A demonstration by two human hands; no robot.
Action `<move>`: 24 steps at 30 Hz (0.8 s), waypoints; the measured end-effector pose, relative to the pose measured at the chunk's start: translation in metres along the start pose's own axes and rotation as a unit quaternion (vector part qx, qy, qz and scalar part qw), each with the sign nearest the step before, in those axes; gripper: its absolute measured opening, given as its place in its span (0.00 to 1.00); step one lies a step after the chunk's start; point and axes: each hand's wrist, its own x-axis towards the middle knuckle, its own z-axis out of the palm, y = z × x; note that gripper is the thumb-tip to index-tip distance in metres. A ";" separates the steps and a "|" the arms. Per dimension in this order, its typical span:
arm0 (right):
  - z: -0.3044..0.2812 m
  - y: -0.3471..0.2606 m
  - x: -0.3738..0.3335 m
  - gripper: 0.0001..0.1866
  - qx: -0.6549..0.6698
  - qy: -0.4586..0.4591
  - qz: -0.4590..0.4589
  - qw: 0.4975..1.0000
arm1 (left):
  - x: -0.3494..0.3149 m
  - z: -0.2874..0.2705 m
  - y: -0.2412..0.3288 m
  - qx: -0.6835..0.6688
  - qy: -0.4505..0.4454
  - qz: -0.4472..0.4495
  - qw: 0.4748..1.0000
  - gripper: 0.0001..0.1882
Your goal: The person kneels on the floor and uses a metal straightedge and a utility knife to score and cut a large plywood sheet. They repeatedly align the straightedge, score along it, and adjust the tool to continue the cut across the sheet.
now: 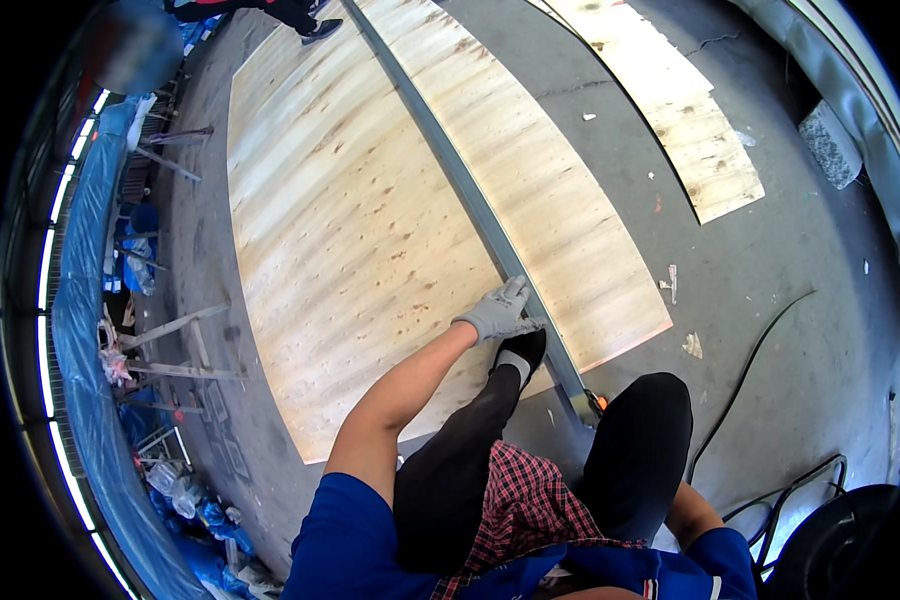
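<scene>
One grey-gloved left hand [495, 312] is rested partly open against the left edge of a long metal bar [448, 155] — touched near its near end, with the fingers not wrapped round it. The bar is laid lengthwise over a plywood sheet [340, 230], stretched far beyond the hand. The right hand is hidden around the right knee [650, 410] — its grip cannot be told.

Blue plastic sheeting [78, 325] along the left, 1 pale speckled block [830, 146] at upper right
</scene>
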 end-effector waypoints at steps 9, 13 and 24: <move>0.006 -0.011 0.002 0.17 0.003 -0.001 -0.011 1.000 | -0.002 0.003 -0.006 0.006 0.015 0.020 1.000 0.53; 0.008 -0.014 0.003 0.17 0.005 0.002 -0.006 1.000 | -0.001 0.000 -0.006 -0.006 0.011 0.026 1.000 0.54; 0.008 -0.018 0.002 0.17 0.009 0.003 -0.005 1.000 | -0.006 -0.011 0.001 -0.005 -0.024 0.014 1.000 0.55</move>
